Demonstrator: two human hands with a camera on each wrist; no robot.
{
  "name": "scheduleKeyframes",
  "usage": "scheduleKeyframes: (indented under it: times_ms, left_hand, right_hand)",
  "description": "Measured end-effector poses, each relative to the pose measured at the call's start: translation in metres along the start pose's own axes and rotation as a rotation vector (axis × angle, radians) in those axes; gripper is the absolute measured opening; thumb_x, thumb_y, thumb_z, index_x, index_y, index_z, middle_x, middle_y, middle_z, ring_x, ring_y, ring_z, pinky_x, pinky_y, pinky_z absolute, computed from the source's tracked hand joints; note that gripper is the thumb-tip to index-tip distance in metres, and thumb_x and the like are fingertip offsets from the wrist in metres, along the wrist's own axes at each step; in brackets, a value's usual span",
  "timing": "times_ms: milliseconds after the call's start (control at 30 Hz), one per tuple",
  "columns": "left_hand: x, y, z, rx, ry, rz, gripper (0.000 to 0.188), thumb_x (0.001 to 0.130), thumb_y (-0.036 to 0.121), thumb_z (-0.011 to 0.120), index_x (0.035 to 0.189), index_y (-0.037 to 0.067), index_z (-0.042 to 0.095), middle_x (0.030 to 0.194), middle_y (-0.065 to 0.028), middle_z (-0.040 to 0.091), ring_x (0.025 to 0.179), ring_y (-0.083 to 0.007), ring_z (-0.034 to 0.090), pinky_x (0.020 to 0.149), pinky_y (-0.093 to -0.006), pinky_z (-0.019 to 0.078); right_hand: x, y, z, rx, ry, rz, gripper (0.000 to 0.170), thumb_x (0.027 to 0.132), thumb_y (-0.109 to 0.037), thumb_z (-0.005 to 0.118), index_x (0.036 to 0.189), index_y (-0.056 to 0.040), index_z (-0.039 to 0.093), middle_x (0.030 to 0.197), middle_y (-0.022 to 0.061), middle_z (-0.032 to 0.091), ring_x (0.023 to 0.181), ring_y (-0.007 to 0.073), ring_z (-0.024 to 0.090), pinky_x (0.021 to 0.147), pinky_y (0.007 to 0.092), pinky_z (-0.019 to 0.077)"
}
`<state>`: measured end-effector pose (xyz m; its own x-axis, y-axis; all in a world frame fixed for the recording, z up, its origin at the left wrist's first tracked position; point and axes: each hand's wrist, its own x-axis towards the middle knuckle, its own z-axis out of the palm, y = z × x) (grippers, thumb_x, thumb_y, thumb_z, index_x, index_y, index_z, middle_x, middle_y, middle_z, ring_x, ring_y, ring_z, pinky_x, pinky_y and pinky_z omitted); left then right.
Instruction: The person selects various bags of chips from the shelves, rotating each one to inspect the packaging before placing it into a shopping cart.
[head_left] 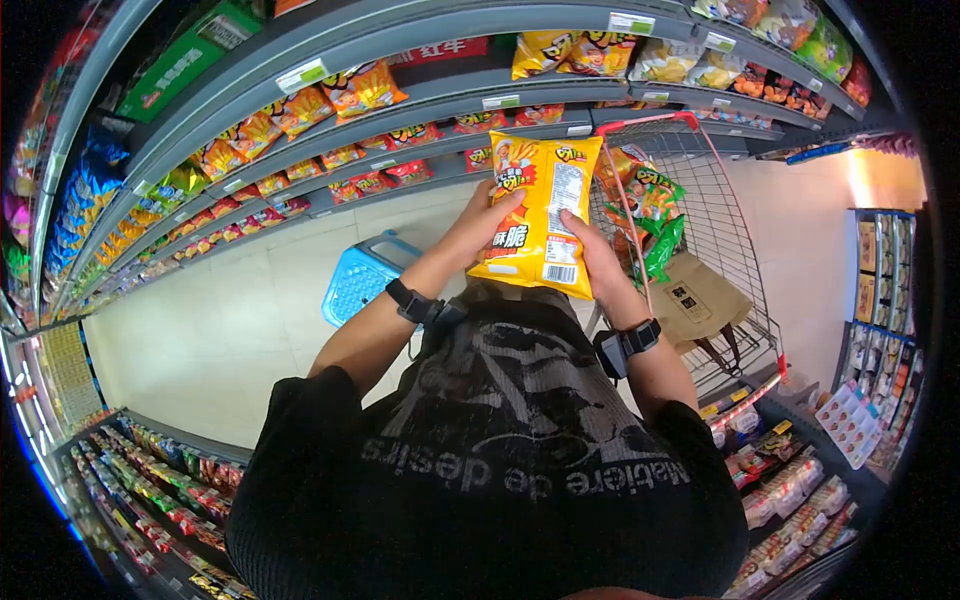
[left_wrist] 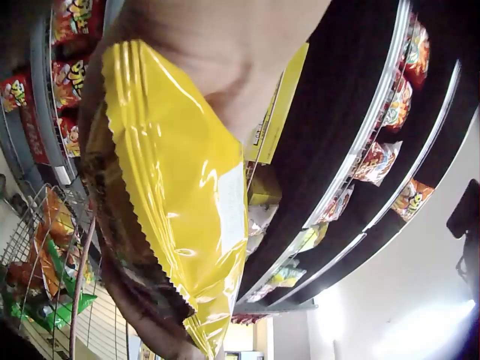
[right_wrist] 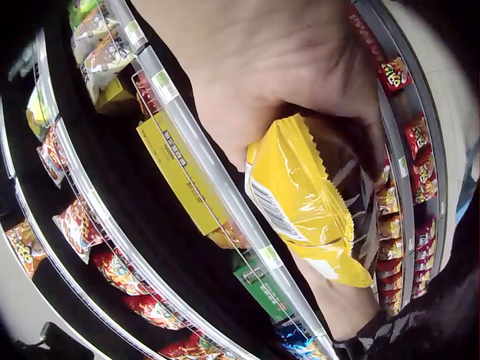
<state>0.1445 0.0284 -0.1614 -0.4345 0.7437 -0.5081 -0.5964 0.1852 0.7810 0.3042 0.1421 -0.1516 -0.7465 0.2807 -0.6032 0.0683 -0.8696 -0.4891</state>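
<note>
A yellow snack bag (head_left: 545,215) is held upright in front of the chest, its printed panel and barcode facing up. The left hand (head_left: 487,222) grips its left side, thumb on the front; the right hand (head_left: 597,255) grips the right side the same way. The left wrist view has the bag's crimped edge (left_wrist: 150,217) beneath the left hand (left_wrist: 217,52). In the right wrist view the right hand (right_wrist: 285,67) holds the bag (right_wrist: 300,199) by its barcode corner. Fingers behind the bag are mostly hidden.
A wire shopping cart (head_left: 735,200) at the right holds several snack bags (head_left: 655,200) and a brown bag (head_left: 690,300). On the floor at the left stands a blue stool (head_left: 360,285). Shelves (head_left: 440,75) of snacks curve across the front; more racks (head_left: 180,480) stand behind.
</note>
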Motion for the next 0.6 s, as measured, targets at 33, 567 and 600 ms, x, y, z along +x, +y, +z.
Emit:
scheduleKeyframes:
  times_ms: [33, 567, 600]
  left_hand:
    - [0.006, -0.008, 0.004, 0.167, 0.040, 0.099, 0.055, 0.089, 0.023, 0.067, 0.131, 0.001, 0.039, 0.111, -0.0119, 0.060, 0.091, -0.0167, 0.064, 0.076, -0.0308, 0.0564]
    - [0.069, -0.041, 0.150, 0.220, -0.247, -0.052, 0.053, 0.086, 0.018, 0.068, 0.127, -0.002, 0.042, 0.117, -0.0126, 0.060, 0.102, -0.0208, 0.063, 0.085, -0.0328, 0.0533]
    - [0.067, -0.041, 0.161, 0.135, -0.328, -0.104, 0.048, 0.090, 0.023, 0.062, 0.127, -0.001, 0.045, 0.117, -0.0120, 0.062, 0.099, -0.0208, 0.065, 0.082, -0.0320, 0.0547]
  right_hand:
    - [-0.002, -0.002, -0.007, -0.043, 0.024, -0.073, 0.044, 0.093, -0.022, 0.060, 0.129, -0.0020, 0.045, 0.118, 0.0130, 0.061, 0.101, 0.0236, 0.064, 0.086, 0.0374, 0.0545]
    - [-0.056, -0.060, -0.153, -0.474, 0.155, -0.669, 0.059, 0.090, -0.015, 0.063, 0.140, -0.0022, 0.034, 0.135, 0.0114, 0.046, 0.120, 0.0215, 0.049, 0.098, 0.0355, 0.0448]
    - [-0.058, -0.064, -0.171, -0.378, 0.173, -0.602, 0.060, 0.090, -0.015, 0.064, 0.139, -0.0015, 0.034, 0.134, 0.0114, 0.047, 0.119, 0.0218, 0.049, 0.096, 0.0351, 0.0462]
